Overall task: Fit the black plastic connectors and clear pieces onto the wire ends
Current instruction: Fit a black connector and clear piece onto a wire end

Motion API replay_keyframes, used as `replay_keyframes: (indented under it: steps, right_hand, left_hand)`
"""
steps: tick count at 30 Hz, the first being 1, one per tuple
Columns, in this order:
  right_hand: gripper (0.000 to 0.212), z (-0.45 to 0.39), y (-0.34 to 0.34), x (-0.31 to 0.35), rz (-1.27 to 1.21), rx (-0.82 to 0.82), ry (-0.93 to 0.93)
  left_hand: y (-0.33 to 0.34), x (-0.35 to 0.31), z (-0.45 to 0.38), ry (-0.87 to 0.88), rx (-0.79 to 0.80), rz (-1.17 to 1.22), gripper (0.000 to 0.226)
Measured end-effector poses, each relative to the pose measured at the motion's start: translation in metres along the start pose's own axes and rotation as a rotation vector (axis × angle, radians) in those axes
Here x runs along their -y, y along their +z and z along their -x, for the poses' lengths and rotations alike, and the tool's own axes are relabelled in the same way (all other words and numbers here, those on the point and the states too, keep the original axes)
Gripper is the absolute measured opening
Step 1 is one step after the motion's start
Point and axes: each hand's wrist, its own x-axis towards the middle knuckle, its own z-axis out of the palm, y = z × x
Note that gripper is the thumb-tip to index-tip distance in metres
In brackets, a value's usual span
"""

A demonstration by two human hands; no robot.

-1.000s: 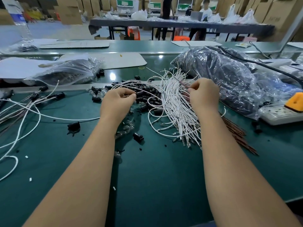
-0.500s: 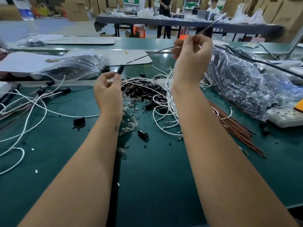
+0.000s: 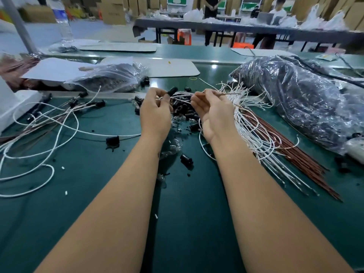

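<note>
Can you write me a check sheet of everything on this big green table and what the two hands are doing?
Surface: green table, scattered bits.
Job's things: black connectors piled centre; clear pieces beside them; white wires heaped right.
Clutter: small plastic bag, big plastic bag.
Grippers: left hand pinches a black connector; right hand pinches a brown wire.
Cables: finished wires looped left; brown wires right.
Surroundings: cardboard boxes, people at a far table.
</note>
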Motion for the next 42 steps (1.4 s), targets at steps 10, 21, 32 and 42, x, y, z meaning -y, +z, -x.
replay_keyframes:
  steps: [10,21,32,42]
  right_hand:
    - [0.014,0.011,0.011,-0.018,0.373,0.166,-0.002]
    - [0.013,0.008,0.01,-0.015,0.343,0.046,-0.122]
    - [0.014,0.001,-0.005,0.003,0.307,-0.049,-0.228]
    - [0.015,0.001,-0.004,-0.006,0.66,0.045,-0.286]
  left_hand:
    - [-0.001,-0.008,0.003,-0.011,0.125,0.055,0.008]
    - [-0.018,-0.008,-0.001,-0.088,0.145,0.105,0.002]
    - [-0.022,-0.008,-0.001,-0.066,0.206,-0.007,0.017]
    - [-0.02,-0.01,0.0,-0.036,0.202,0.014,0.014]
